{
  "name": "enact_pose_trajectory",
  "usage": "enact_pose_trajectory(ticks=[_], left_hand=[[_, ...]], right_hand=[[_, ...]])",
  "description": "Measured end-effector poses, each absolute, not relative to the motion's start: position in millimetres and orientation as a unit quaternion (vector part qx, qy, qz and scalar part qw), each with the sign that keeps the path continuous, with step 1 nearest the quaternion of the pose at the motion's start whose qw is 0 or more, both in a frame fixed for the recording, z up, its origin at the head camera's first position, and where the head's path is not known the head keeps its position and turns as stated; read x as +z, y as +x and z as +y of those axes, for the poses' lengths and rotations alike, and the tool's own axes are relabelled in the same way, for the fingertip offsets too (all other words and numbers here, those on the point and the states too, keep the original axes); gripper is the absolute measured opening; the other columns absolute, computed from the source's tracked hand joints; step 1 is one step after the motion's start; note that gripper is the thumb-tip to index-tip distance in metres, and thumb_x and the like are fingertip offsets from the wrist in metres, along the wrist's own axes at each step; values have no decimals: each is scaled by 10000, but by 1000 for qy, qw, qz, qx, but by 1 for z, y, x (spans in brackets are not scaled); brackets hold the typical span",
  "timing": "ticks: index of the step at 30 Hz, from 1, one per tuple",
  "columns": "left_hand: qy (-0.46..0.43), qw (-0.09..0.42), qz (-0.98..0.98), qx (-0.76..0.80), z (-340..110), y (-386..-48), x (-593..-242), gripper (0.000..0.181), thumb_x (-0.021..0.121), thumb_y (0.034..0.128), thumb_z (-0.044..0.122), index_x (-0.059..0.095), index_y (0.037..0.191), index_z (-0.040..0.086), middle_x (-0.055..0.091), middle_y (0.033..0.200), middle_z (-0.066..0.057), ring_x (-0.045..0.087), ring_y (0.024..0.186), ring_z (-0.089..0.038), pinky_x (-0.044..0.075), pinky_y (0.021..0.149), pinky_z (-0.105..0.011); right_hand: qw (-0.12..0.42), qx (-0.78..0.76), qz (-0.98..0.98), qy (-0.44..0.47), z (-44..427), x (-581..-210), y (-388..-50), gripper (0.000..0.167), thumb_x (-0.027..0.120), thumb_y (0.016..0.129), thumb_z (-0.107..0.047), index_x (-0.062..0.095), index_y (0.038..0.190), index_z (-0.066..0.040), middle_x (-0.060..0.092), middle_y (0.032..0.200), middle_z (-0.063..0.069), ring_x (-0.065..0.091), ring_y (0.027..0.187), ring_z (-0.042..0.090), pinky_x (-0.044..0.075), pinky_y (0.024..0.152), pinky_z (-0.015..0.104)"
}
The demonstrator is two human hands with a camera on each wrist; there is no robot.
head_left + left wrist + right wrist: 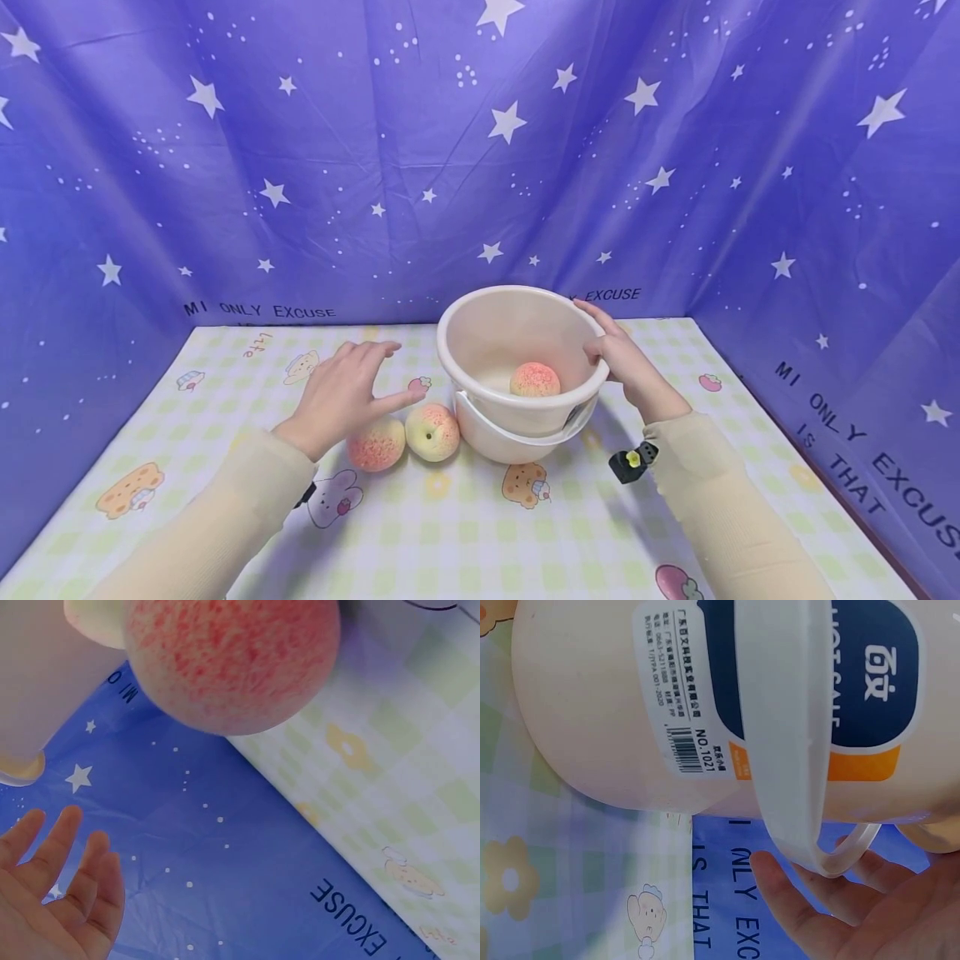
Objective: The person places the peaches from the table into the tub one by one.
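Observation:
A cream plastic bucket (480, 333) stands upright on the table, with one peach (535, 380) inside it. My right hand (630, 367) grips the bucket's right rim, thumb over the inner side and fingers outside. In the right wrist view, its fingers are beside the white handle (787, 727), which hangs down over the bucket's label. My left hand (345, 387) hovers with nothing in it, fingers spread, just above and behind two more peaches. One is the redder peach (375, 447); the other, a yellower peach (432, 433), lies between it and the bucket.
A checked tablecloth (420, 533) with cartoon prints covers the table. Behind and to both sides hangs a blue curtain (420, 167) with white stars, close to the table's back edge. A small black object with a yellow flower (633, 460) is at the right wrist.

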State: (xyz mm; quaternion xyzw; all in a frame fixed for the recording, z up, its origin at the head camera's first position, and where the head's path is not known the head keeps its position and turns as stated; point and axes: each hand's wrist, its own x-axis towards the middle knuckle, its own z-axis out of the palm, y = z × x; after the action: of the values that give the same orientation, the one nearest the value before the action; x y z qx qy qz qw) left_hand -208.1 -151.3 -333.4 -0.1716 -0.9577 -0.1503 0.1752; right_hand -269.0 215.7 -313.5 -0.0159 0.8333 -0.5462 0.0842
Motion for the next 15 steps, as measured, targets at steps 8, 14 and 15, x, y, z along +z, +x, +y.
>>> enact_pose_trajectory(ticks=[8, 14, 15], left_hand=[[-185, 170, -958, -141, -152, -205, -343, 751, 699, 809, 615, 583, 1336, 91, 657, 1284, -92, 601, 1113, -311, 538, 812, -490], [-181, 157, -961, -136, -153, -202, -352, 755, 691, 808, 631, 586, 1331, 96, 654, 1288, -94, 599, 1143, -314, 530, 859, -498], [-180, 158, -961, -136, -153, -202, -354, 756, 693, 806, 632, 589, 1327, 95, 658, 1283, -93, 601, 1140, -313, 530, 858, -494]], right_hand=[[86, -548, 832, -16, 216, -313, -269, 974, 415, 702, 8, 170, 1590, -308, 244, 1586, 189, 508, 1077, 316, 475, 689, 302], [85, -549, 832, -16, 216, -313, -269, 970, 415, 702, 7, 175, 1589, -305, 251, 1578, 192, 504, 1086, 319, 479, 685, 299], [85, -549, 832, -16, 215, -313, -269, 969, 415, 703, 8, 176, 1589, -305, 250, 1579, 191, 504, 1086, 317, 480, 685, 299]])
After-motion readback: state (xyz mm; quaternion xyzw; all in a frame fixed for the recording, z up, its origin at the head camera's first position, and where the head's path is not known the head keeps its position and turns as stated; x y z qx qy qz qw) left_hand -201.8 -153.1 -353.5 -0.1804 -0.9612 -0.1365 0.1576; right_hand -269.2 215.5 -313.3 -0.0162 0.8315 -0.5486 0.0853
